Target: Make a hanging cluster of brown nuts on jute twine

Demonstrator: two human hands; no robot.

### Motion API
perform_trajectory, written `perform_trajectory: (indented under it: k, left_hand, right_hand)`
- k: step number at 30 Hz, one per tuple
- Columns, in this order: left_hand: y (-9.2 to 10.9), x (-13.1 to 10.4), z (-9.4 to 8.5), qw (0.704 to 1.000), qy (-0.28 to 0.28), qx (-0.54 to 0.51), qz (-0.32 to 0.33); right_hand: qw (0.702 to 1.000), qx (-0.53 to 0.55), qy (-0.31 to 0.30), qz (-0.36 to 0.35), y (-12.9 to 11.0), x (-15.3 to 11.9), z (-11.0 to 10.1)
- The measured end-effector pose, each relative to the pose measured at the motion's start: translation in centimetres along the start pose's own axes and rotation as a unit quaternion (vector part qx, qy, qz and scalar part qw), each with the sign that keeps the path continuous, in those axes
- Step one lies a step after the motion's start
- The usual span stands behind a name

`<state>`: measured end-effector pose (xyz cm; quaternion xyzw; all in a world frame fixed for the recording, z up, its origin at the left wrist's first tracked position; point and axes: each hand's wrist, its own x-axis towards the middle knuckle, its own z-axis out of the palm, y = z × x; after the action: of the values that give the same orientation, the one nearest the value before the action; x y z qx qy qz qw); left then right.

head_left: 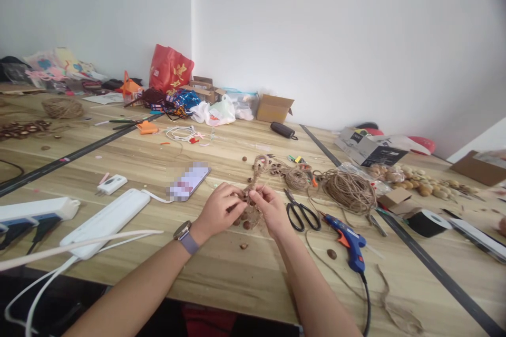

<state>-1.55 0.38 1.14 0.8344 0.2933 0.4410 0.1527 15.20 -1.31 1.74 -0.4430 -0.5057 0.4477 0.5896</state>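
Both hands meet at the middle of the wooden table around a piece of jute twine work (pixel 260 167), whose looped end stands up above the fingers. My left hand (pixel 225 208) has its fingers bent and closed on the lower part of it. With thumb and fingers pressed together, my right hand (pixel 268 205) pinches the same piece from the other side. Brown nut-like pieces (pixel 246 225) show beneath the hands; whether they are fixed to the twine I cannot tell. Black-handled scissors (pixel 302 213) lie just right of my right hand.
A blue glue gun (pixel 350 242) with its cord lies at the right, near a large twine ball (pixel 350 189). A phone (pixel 190 181) and a white power strip (pixel 105 224) are on the left. Boxes and a red bag (pixel 169 68) stand along the wall.
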Motion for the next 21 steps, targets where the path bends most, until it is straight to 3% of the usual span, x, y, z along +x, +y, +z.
perform_trajectory:
  k: [3,5,7,9,12,16,21]
  left_hand:
    - [-0.1,0.1,-0.6,0.99,0.082,-0.063,-0.092]
    - [-0.3,0.4,-0.8,0.979,0.099,-0.107,-0.144]
    - [-0.5,0.6,-0.7,0.964,0.061,-0.189,-0.179]
    - [-0.7,0.7,-0.3,0.941,-0.011,-0.276,-0.196]
    - [-0.9,0.6,0.2,0.919,-0.09,-0.326,-0.201]
    - [-1.2,0.4,0.2,0.906,-0.075,-0.338,-0.243]
    - [-1.0,0.4,-0.1,0.859,-0.058,-0.431,-0.271]
  right_hand:
    - [0.998,-0.035,-0.024,-0.049,-0.6,-0.2,-0.4]
    - [0.995,-0.043,-0.053,-0.068,-0.8,-0.3,-0.5]
    - [0.993,-0.035,-0.09,-0.066,-1.1,-0.4,-0.7]
    - [0.991,-0.028,-0.12,-0.059,-1.3,-0.4,-0.8]
    - [0.989,-0.037,-0.132,-0.059,-1.6,-0.4,-1.1]
    - [0.99,-0.049,-0.114,-0.069,-1.7,-0.4,-1.6]
    - [0.993,-0.049,-0.087,-0.068,-1.8,-0.3,-1.6]
